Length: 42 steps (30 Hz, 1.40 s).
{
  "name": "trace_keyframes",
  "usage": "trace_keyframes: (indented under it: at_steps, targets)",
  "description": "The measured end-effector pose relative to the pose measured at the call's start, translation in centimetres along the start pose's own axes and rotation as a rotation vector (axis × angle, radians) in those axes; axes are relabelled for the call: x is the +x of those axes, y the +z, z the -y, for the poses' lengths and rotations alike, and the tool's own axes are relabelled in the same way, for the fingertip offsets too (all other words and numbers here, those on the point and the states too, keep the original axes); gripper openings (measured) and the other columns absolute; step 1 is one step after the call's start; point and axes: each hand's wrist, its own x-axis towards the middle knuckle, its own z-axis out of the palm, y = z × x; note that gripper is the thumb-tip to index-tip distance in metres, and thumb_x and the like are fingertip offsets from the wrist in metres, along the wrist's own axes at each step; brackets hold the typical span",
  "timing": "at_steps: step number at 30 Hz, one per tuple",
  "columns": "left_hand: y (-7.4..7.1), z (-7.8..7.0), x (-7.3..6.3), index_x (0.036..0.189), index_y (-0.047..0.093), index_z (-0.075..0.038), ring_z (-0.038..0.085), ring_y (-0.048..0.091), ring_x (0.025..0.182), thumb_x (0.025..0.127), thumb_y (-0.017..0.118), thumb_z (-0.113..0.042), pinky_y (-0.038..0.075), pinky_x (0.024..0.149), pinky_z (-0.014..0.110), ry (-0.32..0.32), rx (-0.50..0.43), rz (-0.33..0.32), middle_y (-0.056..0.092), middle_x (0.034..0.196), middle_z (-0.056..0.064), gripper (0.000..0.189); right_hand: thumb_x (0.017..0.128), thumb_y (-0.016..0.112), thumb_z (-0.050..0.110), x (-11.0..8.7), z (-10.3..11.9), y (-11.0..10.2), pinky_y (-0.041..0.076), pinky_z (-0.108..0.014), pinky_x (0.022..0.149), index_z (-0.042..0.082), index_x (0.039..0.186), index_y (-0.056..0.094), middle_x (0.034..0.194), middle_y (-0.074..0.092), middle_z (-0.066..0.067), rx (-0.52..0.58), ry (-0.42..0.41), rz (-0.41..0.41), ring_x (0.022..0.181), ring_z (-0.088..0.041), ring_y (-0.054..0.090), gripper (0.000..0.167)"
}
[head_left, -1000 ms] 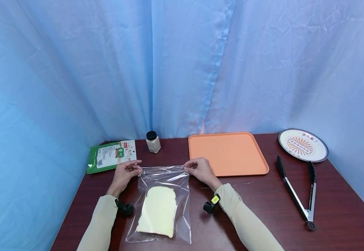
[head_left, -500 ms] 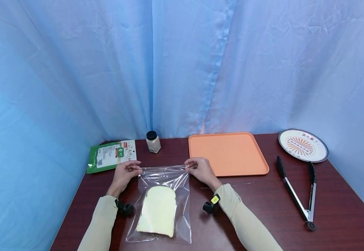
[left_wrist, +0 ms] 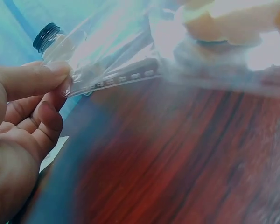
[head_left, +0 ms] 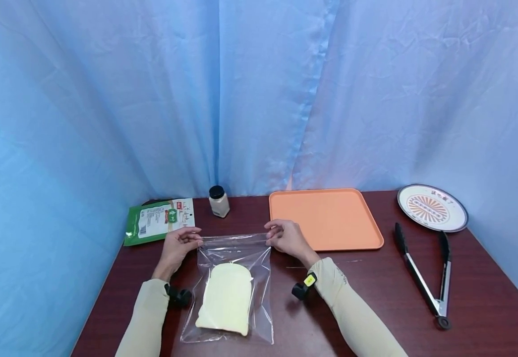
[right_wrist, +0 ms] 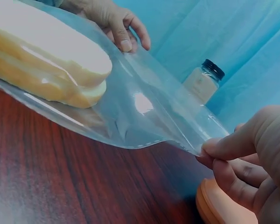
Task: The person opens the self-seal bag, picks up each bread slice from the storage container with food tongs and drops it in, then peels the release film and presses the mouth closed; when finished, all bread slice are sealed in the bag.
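Note:
In the head view, a clear plastic bag (head_left: pixel 260 282) lies flat on the table, holding pale sliced bread (head_left: pixel 226 297). Two stacked slices (right_wrist: pixel 51 56) show in the right wrist view. My left hand (head_left: pixel 175 252) pinches the bag's far left corner between thumb and forefinger. At the far right corner, my right hand (head_left: pixel 290 242) pinches the plastic the same way. The bag's far edge is stretched between both hands, lifted off the table. From the left wrist, the thumb (left_wrist: pixel 32 79) presses the bag's corner, and the bread is partly cut off by the frame.
Beyond the bag stands a small jar (head_left: pixel 219 204) with a black lid. A green and white packet (head_left: pixel 158 221) lies behind my left hand. An orange tray (head_left: pixel 325 218) is just beyond my right hand. Farther right are a patterned plate (head_left: pixel 432 208) and spread tongs (head_left: pixel 426 292).
My right hand has shifted slightly away from me and to the right, drawing its corner of the bag along. My left hand keeps nearly the same place.

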Motion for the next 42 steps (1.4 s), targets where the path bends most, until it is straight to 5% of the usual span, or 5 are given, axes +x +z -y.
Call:
trace_keyframes:
  at_steps: [8, 15, 35, 38, 42]
  targets:
    - [0.0, 0.0, 0.2, 0.13, 0.054, 0.016, 0.003, 0.069, 0.081, 0.087, 0.069, 0.008, 0.058, 0.076, 0.017, 0.018, -0.059, 0.058, 0.075, 0.094, 0.007, 0.046, 0.076, 0.077, -0.007, 0.1, -0.3, 0.0, 0.051, -0.019, 0.059, -0.004, 0.115, 0.069, 0.089, 0.073, -0.022, 0.06, 0.041, -0.004, 0.076, -0.027, 0.073, 0.04]
    - [0.0, -0.1, 0.4, 0.135, 0.051, 0.01, 0.002, 0.07, 0.086, 0.092, 0.062, 0.009, 0.058, 0.08, 0.017, -0.045, -0.076, 0.144, 0.074, 0.095, -0.003, 0.044, 0.075, 0.077, -0.008, 0.1, -0.3, 0.2, 0.047, -0.019, 0.052, -0.003, 0.112, 0.07, 0.087, 0.072, -0.018, 0.078, 0.044, 0.002, 0.069, -0.012, 0.068, 0.038]
    - [0.5, -0.3, 0.1, 0.127, 0.061, 0.003, 0.003, 0.066, 0.081, 0.09, 0.071, -0.004, 0.052, 0.076, 0.015, -0.082, 0.111, 0.056, 0.074, 0.082, -0.009, 0.038, 0.081, 0.075, -0.004, 0.1, -0.7, 0.3, 0.043, -0.019, 0.048, -0.003, 0.112, 0.069, 0.085, 0.072, -0.017, 0.068, 0.008, 0.023, 0.063, -0.008, 0.061, 0.032]
    - [0.6, -0.2, 0.2, 0.126, 0.062, 0.003, 0.004, 0.068, 0.079, 0.09, 0.071, -0.003, 0.053, 0.075, 0.016, -0.077, 0.1, 0.054, 0.076, 0.084, -0.004, 0.037, 0.08, 0.077, -0.001, 0.2, -0.6, 0.2, 0.048, -0.019, 0.052, -0.003, 0.114, 0.069, 0.086, 0.073, -0.016, -0.002, -0.009, 0.035, 0.067, -0.007, 0.064, 0.034]
    - [0.7, 0.2, 0.3, 0.125, 0.062, 0.002, 0.002, 0.068, 0.081, 0.09, 0.072, -0.005, 0.052, 0.078, 0.015, -0.066, 0.109, 0.053, 0.077, 0.087, 0.0, 0.037, 0.082, 0.078, 0.011, 0.8, 0.7, 0.0, 0.055, -0.025, 0.072, 0.002, 0.117, 0.069, 0.093, 0.074, -0.01, -0.252, -0.058, 0.057, 0.079, -0.011, 0.067, 0.038]
